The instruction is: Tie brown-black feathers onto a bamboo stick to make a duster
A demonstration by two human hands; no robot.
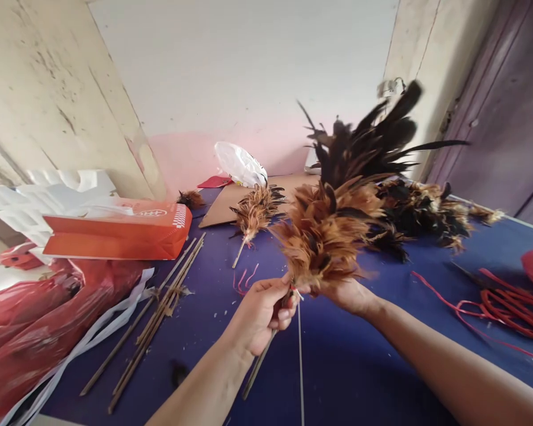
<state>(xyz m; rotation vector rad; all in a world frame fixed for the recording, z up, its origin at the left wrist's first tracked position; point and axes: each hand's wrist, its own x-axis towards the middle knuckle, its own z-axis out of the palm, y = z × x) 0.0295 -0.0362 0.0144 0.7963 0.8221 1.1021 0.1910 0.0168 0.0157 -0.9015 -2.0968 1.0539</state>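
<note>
A feather duster (328,231) with brown and black plumes is held up over the blue table, tilted away to the right. My left hand (270,313) is wrapped round its thin stick (258,367), just below the red binding where the feathers begin. Against the underside of the lower feathers lies my right hand (349,294); the plumes hide most of its fingers. A smaller bunch of brown feathers on a short stick (251,222) rests on the table beyond my left hand.
Several bare sticks (160,319) lie left, near an orange paper bag (119,231) and red plastic bags (66,319). Dark feather bundles (426,216) sit at the back right, with red plastic string (510,305) nearer. Behind are cardboard (220,208) and a white plastic bag (240,164).
</note>
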